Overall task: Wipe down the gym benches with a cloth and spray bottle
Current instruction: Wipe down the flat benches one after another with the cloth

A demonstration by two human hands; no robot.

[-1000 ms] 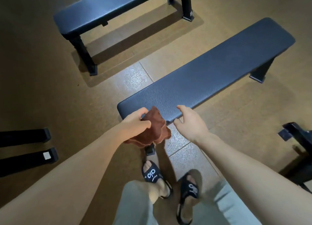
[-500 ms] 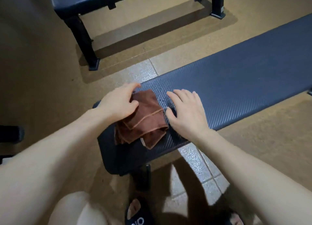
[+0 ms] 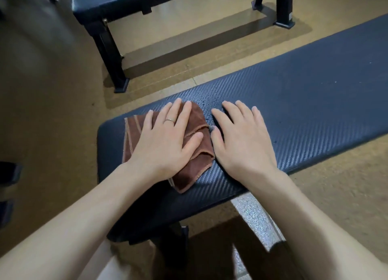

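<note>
A brown cloth [image 3: 199, 153] lies folded on the near end of a dark blue padded bench [image 3: 304, 111]. My left hand [image 3: 165, 139] presses flat on the cloth, fingers spread, a ring on one finger. Beside it, my right hand [image 3: 241, 139] rests flat on the bench pad with fingers apart, its thumb at the cloth's right edge. Small droplets show on the pad just beyond the fingertips. No spray bottle is in view.
A second dark bench [image 3: 126, 0] with black legs stands farther back across a strip of tan floor [image 3: 52, 111]. Dark equipment feet [image 3: 8, 172] sit at the left edge. The near bench's leg [image 3: 176, 242] stands between my knees.
My head has come closer to the bench. The left hand went from gripping the bunched cloth to pressing it flat on the pad. The right hand settled flat beside it.
</note>
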